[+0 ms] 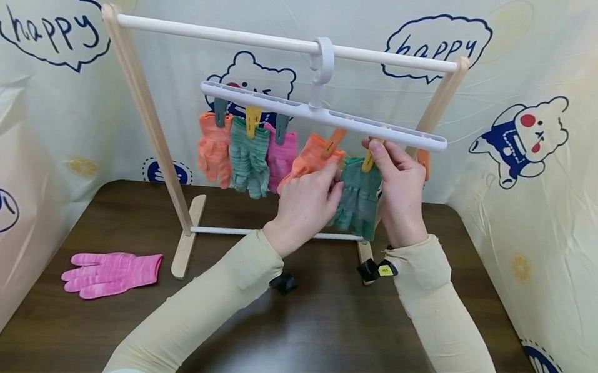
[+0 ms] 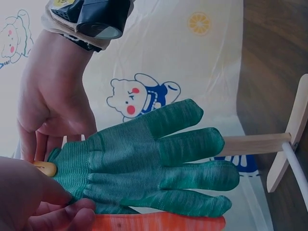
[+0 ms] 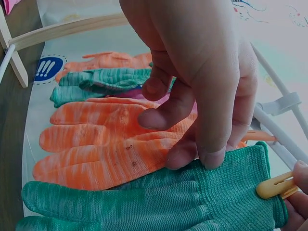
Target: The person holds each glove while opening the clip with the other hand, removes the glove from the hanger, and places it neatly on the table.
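My right hand (image 1: 403, 187) pinches a yellow clothespin (image 3: 275, 186) that bites the cuff of a green glove (image 1: 358, 199). With thumb and forefinger, my left hand (image 1: 304, 206) pinches the side of that same cuff. The glove hangs fingers-down below the right half of a white hanger (image 1: 281, 106). Just left of it, an orange glove (image 3: 110, 139) hangs from an orange clothespin (image 1: 334, 143), partly behind my left hand. Farther left hang a pink glove (image 1: 281, 158), another green glove (image 1: 249, 158) and another orange glove (image 1: 215, 150), each under a clothespin.
The hanger's hook (image 1: 324, 64) sits over the top bar (image 1: 217, 34) of a wooden rack, and the hanger tilts down to the right. One orange clothespin (image 1: 423, 160) is at its right end. A pink glove (image 1: 111, 274) lies on the brown table (image 1: 311, 352) at left.
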A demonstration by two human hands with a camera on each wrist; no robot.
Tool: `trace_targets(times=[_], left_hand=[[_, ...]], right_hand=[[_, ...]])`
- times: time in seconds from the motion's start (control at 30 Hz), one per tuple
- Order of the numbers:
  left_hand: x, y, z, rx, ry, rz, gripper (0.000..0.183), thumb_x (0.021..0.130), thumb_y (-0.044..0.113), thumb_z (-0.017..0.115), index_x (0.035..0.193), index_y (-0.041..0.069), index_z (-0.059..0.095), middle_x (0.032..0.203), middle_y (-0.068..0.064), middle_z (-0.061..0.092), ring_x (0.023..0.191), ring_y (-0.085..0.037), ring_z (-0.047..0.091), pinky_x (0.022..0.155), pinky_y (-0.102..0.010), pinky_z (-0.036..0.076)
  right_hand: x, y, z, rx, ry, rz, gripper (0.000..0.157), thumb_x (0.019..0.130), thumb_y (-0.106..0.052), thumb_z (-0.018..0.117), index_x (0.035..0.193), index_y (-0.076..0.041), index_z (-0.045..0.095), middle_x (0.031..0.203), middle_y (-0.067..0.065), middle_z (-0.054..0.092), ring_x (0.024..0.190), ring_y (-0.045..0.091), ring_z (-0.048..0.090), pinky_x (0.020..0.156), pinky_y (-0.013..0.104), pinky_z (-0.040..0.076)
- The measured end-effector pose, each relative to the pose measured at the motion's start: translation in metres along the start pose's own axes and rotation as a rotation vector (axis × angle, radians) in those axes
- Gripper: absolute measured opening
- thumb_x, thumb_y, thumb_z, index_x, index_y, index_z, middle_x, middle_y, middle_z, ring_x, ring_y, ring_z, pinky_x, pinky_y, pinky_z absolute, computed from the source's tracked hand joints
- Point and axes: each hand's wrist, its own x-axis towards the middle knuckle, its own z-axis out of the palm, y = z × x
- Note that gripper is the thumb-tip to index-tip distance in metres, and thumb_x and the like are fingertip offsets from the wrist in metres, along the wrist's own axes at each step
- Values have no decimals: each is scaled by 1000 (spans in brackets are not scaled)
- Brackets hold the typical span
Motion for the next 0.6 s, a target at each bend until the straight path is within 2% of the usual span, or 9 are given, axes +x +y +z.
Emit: trace_targets(times=[0.23, 0.6], left_hand=[[0, 0, 1, -14, -6, 1, 11, 102, 19, 67, 103, 8, 64, 70, -4, 64, 53, -20, 59, 46, -32, 44], [-2, -3, 0, -4, -19, 7, 11, 102, 19, 67, 102, 8, 64, 71, -4, 64, 54, -21, 58, 46, -33, 44]], right_hand=[[0, 1, 1, 3, 0, 0, 37, 100, -21, 71, 127, 5, 71, 102, -2, 79, 125, 20, 58, 107, 36, 40], [2, 0, 2, -3, 8, -11, 33, 101, -21, 71, 124, 2, 74, 102, 0, 79, 125, 20, 58, 105, 36, 42]])
